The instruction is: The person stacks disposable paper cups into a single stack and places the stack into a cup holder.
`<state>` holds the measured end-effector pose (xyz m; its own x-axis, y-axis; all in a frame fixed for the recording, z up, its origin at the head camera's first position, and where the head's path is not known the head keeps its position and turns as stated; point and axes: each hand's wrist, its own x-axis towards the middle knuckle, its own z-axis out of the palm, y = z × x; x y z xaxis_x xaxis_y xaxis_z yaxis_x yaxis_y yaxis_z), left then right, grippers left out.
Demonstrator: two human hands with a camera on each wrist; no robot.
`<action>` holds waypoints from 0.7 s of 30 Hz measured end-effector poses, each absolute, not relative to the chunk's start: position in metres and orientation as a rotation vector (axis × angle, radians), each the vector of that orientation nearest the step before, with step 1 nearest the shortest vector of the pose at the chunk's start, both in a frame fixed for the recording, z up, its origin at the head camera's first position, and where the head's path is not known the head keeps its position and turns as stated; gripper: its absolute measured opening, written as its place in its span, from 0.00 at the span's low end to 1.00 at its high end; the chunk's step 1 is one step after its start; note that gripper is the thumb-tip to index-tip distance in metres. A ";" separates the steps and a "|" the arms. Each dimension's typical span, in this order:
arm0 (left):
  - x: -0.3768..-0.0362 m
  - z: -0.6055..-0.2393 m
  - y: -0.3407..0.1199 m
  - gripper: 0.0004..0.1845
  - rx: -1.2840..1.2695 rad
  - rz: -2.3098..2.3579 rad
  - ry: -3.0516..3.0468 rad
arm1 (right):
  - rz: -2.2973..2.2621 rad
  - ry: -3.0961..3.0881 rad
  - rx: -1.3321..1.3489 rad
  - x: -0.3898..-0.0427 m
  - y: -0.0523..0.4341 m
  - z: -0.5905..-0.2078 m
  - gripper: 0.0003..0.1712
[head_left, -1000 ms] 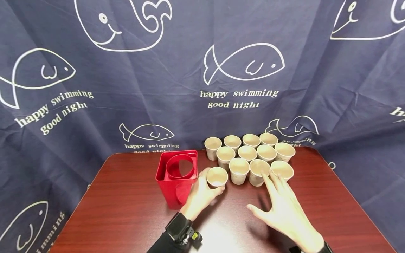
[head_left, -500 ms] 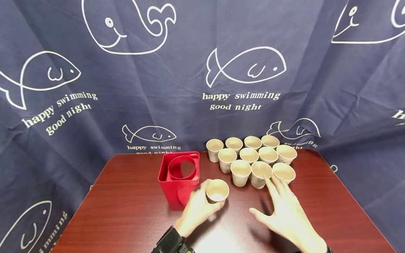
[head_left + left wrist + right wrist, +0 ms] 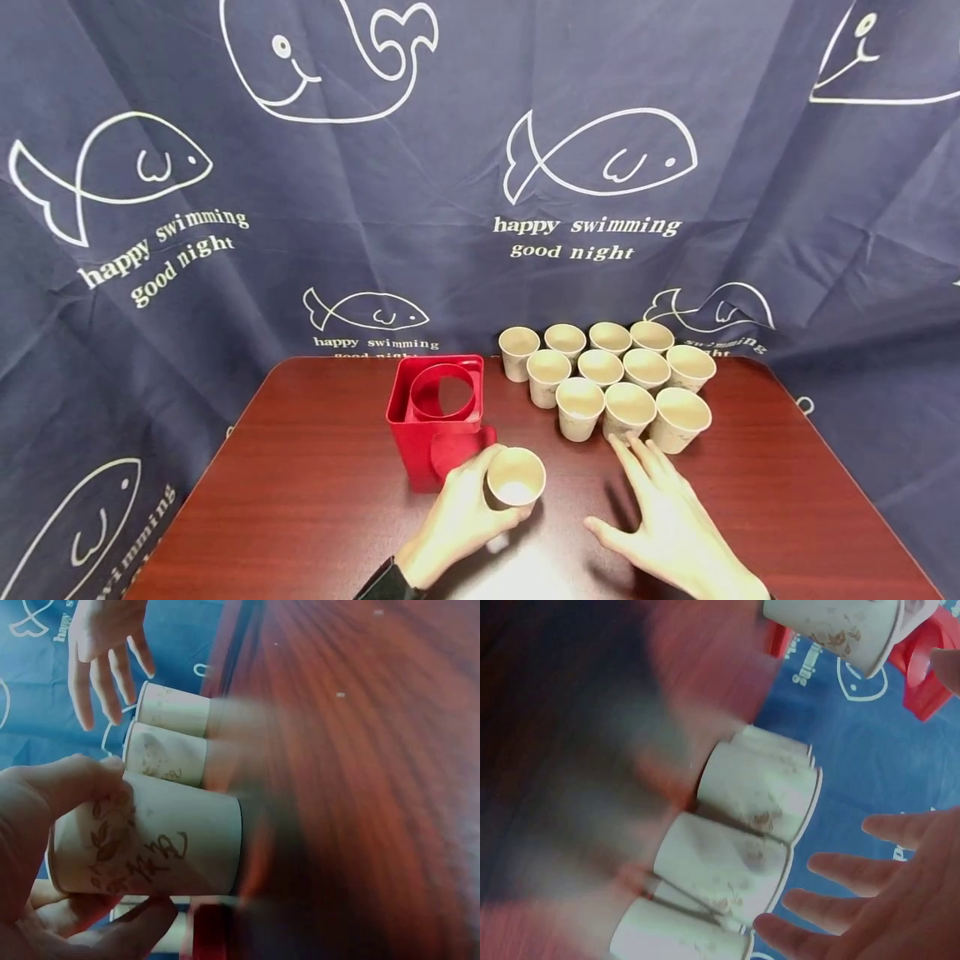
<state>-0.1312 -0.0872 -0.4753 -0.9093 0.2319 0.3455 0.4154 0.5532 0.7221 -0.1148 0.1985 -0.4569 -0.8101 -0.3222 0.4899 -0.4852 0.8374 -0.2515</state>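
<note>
My left hand (image 3: 465,517) grips a paper cup (image 3: 517,478) around its side, thumb on the near side and fingers behind. Brown leaf prints and lettering show on this cup (image 3: 157,840) in the left wrist view. My right hand (image 3: 671,521) is held with fingers spread, holding nothing, just in front of the front row of cups (image 3: 628,408). In the right wrist view its fingers (image 3: 855,874) reach close to the cup rims. Beside the left hand stands a red square container (image 3: 420,450) with a round ring (image 3: 442,414) in its top.
Several more paper cups (image 3: 600,367) stand upright in rows at the back right of the brown table (image 3: 300,483). A dark blue cloth (image 3: 420,208) with white fish drawings hangs behind the table's far edge.
The left hand has drawn the gripped cup toward the person, away from the other cups and the red container's side. The right hand has shifted slightly back from the front-row cups.
</note>
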 end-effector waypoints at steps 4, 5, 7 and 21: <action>-0.125 -0.477 -0.096 0.35 -0.528 -1.317 -2.615 | 0.524 -2.580 0.629 -0.116 0.191 -0.460 0.61; -0.123 -0.477 -0.098 0.37 -0.529 -1.328 -2.625 | 0.545 -2.581 0.633 -0.115 0.190 -0.460 0.60; -0.120 -0.479 -0.100 0.40 -0.536 -1.348 -2.643 | 0.579 -2.581 0.635 -0.115 0.189 -0.461 0.60; -0.115 -0.487 -0.116 0.38 -0.573 -1.529 -2.577 | 0.588 -2.569 0.628 -0.120 0.176 -0.473 0.60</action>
